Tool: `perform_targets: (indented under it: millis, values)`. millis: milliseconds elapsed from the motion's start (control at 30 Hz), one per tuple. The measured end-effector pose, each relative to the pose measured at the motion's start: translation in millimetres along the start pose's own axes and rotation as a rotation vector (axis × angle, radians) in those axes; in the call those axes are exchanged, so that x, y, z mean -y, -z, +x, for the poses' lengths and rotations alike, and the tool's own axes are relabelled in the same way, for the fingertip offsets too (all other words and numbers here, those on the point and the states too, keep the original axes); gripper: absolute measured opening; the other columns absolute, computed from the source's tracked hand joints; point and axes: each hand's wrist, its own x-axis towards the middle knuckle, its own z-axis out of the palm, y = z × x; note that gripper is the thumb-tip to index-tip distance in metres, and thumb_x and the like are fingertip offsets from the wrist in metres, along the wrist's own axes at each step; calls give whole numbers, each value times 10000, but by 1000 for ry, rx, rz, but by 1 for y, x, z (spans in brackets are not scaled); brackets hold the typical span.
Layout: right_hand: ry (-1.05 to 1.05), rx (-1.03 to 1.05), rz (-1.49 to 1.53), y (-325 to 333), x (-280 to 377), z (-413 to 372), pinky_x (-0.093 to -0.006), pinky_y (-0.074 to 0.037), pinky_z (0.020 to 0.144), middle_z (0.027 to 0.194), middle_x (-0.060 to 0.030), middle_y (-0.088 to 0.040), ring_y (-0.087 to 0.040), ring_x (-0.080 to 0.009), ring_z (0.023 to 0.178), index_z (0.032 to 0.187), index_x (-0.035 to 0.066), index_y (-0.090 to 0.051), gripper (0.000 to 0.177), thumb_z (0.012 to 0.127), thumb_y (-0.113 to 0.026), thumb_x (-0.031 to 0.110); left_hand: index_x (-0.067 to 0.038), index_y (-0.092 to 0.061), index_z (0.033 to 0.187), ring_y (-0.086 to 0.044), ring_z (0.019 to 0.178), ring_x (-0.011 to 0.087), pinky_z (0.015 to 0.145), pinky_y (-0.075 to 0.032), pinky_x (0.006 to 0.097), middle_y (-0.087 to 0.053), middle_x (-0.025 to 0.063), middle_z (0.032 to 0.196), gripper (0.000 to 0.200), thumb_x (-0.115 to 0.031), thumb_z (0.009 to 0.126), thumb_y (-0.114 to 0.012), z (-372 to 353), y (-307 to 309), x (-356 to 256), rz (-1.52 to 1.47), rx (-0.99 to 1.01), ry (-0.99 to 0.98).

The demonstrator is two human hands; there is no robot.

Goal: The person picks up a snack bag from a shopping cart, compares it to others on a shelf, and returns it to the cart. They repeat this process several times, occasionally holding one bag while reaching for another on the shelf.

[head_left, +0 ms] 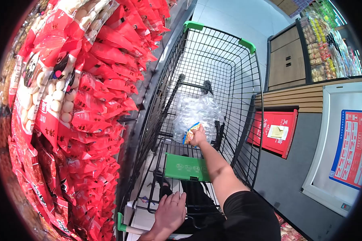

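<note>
A black wire shopping cart (239,80) with green corner pieces stands in front of me. My right hand (198,135) reaches down into it, its fingers closed on a small yellow and blue packet (191,133). Just beyond that hand, a heap of clear plastic (195,110) lies in the cart. Near the cart's handle end, below the green child-seat panel (185,166), is my left hand (171,215). Its fingers are extended and slightly apart, with nothing held in them.
Red snack bags (108,92) hang densely along the left side. At the right are a red fire-equipment box (273,130), a framed notice (348,148), a wooden cabinet (285,60) and shelves of packaged goods (330,44).
</note>
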Motion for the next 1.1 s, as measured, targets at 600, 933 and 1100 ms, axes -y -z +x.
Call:
perform_targets:
  millis: [600,933,1100]
  values:
    - [-109,-128,832,70,-62,-75,-319,-540,762,859,-69,-722,-693,-210,772,926,1,-720,401,559,-825,123,-48,-594,1236,-615,1089,319,964,-468,440,-651,145,1176,351,-185,920,-528,1,0,1,-71,-102,15]
    - [468,275,1316,203,40,-281,-315,-520,849,1012,-49,-698,-662,-156,913,1079,-9,-664,472,636,-828,5,-31,-458,1402,-539,1257,297,1047,-424,384,-521,169,1386,509,-271,968,-573,-2,-13,20,-872,-421,69]
    - [877,459,905,240,95,-396,-295,-489,919,1125,-22,-644,-613,-120,1000,1213,5,-585,683,627,-900,159,-49,-337,1490,-483,1306,222,1072,-396,348,-464,118,1452,596,-279,995,-577,-46,43,-1,-1650,-271,63]
